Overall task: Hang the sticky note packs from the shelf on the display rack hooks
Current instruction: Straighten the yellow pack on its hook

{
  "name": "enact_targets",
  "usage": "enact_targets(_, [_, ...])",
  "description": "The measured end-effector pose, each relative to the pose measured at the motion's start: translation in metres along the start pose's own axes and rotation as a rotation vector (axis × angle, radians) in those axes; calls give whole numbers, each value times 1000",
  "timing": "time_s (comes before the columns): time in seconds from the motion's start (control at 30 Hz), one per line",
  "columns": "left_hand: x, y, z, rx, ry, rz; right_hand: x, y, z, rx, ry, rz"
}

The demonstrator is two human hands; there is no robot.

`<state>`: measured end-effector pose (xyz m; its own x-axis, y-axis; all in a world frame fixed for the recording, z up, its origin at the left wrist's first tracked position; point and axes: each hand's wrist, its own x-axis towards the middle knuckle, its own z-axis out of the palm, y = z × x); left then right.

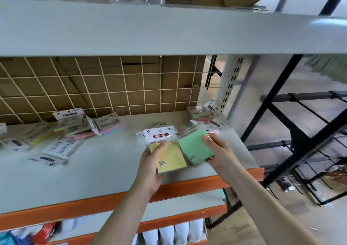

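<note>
Toward the left of the frame, loose sticky note packs (75,130) are lying scattered on the grey shelf (93,169), blurred so their labels are not reading clearly. At centre, the left hand (150,167) is holding a yellow sticky note pack (171,158) just above the shelf, thumb curling over the top of the pad below the white header card (159,135), fingers hidden beneath. Just right of it, the right hand (218,153) is gripping a green sticky note pack (195,148) by its right edge, thumb on top; its header is lost in glare. The two packs are touching or overlapping, I cannot tell which. They are looking light, stiff in the pad, slick in their clear sleeves, so pinching the pad and leaving the header hole free is seeming wisest. At the right edge, the black display rack (300,132) is standing, its hooks (309,109) thin, partly cut off and hard to count
</note>
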<state>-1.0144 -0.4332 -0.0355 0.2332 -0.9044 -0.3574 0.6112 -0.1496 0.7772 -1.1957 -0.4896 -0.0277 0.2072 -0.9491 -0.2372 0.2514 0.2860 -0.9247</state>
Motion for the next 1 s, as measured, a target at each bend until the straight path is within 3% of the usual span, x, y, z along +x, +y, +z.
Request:
enact_targets(0.27, [-21, -25, 54, 123, -96, -37, -32, -37, -75, -292, -78, -37])
enact_targets(0.43, [-48, -56, 104, 231, -165, -11, -68, -58, -120, -419, 32, -165])
enact_targets(0.7, [-90, -102, 189, 376, -310, 42, -126, -98, -217, -337, 64, -336])
enact_targets(1.0, [-137, -162, 299, 631, -389, 304, -188, -152, -327, -307, 333, -469])
